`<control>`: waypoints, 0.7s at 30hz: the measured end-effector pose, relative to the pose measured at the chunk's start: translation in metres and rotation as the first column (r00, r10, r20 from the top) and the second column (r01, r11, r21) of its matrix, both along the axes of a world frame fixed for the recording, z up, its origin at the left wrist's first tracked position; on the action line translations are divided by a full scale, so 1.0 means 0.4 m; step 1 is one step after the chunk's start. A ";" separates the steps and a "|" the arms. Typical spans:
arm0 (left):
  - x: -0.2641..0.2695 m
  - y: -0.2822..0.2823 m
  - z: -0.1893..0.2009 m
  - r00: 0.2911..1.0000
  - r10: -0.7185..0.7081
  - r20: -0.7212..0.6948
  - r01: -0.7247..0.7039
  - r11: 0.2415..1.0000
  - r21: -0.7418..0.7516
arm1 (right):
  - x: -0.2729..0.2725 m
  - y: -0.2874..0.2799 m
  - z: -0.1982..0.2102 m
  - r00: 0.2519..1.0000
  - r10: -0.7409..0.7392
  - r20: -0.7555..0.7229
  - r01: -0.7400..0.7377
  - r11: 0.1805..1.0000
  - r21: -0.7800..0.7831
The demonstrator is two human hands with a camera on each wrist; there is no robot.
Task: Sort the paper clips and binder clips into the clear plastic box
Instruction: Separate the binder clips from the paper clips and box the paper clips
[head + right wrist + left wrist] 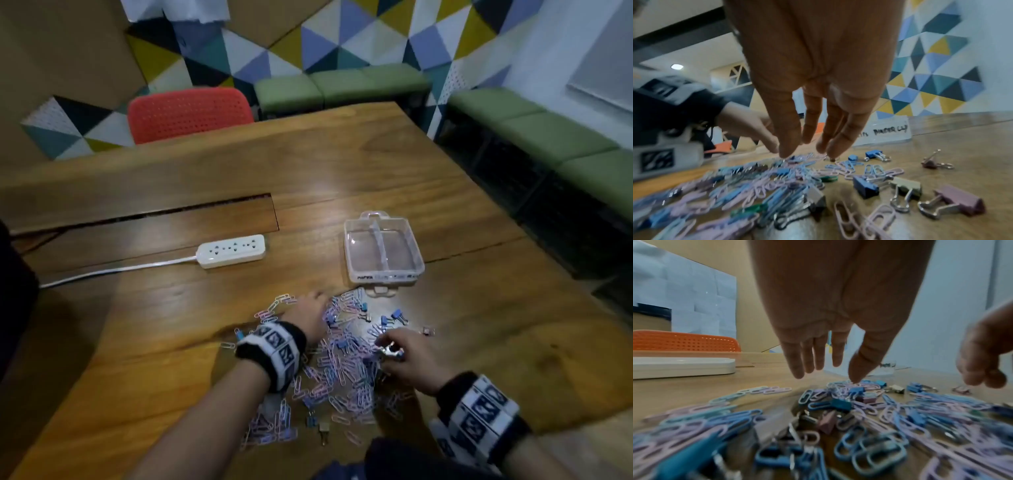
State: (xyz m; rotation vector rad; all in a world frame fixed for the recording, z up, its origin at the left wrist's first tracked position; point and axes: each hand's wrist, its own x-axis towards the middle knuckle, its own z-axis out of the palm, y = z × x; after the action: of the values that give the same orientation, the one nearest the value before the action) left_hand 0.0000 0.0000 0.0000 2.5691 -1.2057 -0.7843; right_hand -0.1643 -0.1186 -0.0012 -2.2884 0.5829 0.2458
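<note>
- Paper clips (342, 370), pink, lilac and blue, are lying in a loose heap on the wooden desk (479, 342), near its front edge.
- Binder clips (906, 186) in blue, cream and mauve are sitting mixed into the heap and scattered along its right side.
- The clear plastic box (383, 251) is standing open on the desk just beyond the heap, showing 2 compartments with nothing visible inside; a hand-written label is facing the heap.
- The left hand (308, 317) is hovering over the far left of the heap, fingers (797, 360) straight and slightly spread, holding nothing.
- The right hand (409, 356) is reaching down at the heap's right side; its fingers (789, 134) are pointing downward close together, tips touching the clips. Whether they are pinching one I cannot tell.
- A white power strip (233, 250) is lying to the left of the box.
</note>
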 end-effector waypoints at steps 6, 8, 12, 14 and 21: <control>-0.005 -0.024 -0.005 0.992 -0.118 0.043 0.102 0.956 0.274 | 0.041 0.045 -0.005 0.989 0.080 -0.127 -0.102 0.978 -0.180; -0.018 -0.015 -0.021 0.990 -0.084 0.116 0.058 0.976 0.211 | 0.050 0.053 -0.018 0.977 0.107 -0.184 -0.150 0.959 -0.239; -0.027 0.002 -0.046 0.988 -0.037 0.152 0.026 0.997 0.070 | 0.068 0.063 -0.036 0.977 0.086 -0.196 -0.144 0.942 -0.303; -0.034 0.012 -0.046 0.993 -0.016 0.120 0.012 1.000 0.027 | 0.076 0.065 -0.039 0.986 0.080 -0.148 -0.125 0.938 -0.325; -0.015 0.025 -0.045 0.985 0.167 -0.036 -0.170 0.978 -0.120 | 0.098 0.067 -0.031 0.997 0.071 -0.028 -0.076 0.943 -0.323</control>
State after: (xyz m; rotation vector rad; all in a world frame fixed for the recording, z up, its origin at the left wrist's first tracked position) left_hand -0.0060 0.0099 -0.0179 2.5116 -0.9805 -0.6825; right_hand -0.1252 -0.0917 -0.0137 -2.6327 0.5812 0.2166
